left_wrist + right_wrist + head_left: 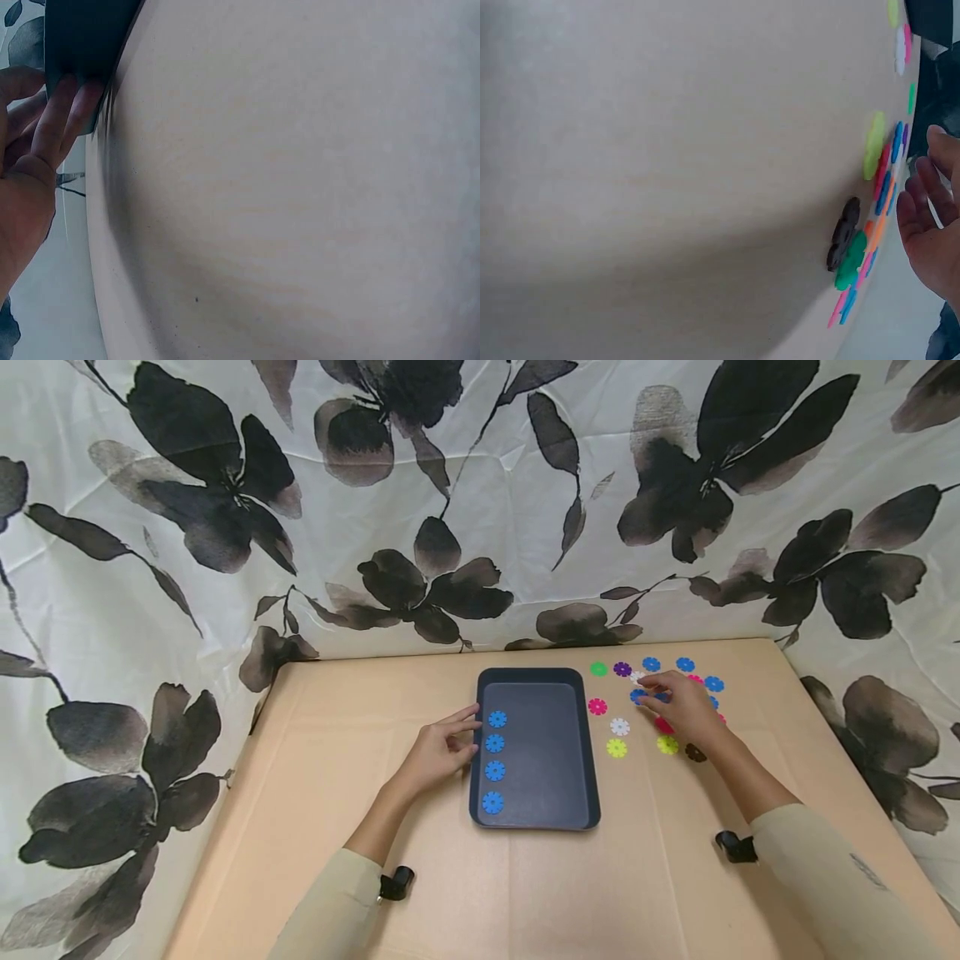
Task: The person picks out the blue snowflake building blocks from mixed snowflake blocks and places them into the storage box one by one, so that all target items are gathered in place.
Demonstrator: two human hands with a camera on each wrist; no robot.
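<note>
Four notched blue plastic discs (494, 770) lie in a column along the left side of a dark grey baking tray (540, 820). Beside that tray's left rim is my left hand (438, 752), its fingertips on the outer wall; in the left wrist view, extended fingers (56, 124) rest against the dark wall. My right hand (686, 706) hovers over loose notched discs to the right of the tray, thumb and forefinger apart. A blue disc (637, 696) and a white disc (636, 677) show near its fingertips. In the right wrist view nothing shows between the fingers; the hand hides some discs.
Around the right hand lie blue discs (685, 664), a purple disc (622, 669), a green disc (597, 669), a pink disc (597, 706), yellow discs (617, 747) and a dark brown disc (695, 752). A floral cloth (510, 527) hangs behind the tan table (360, 693).
</note>
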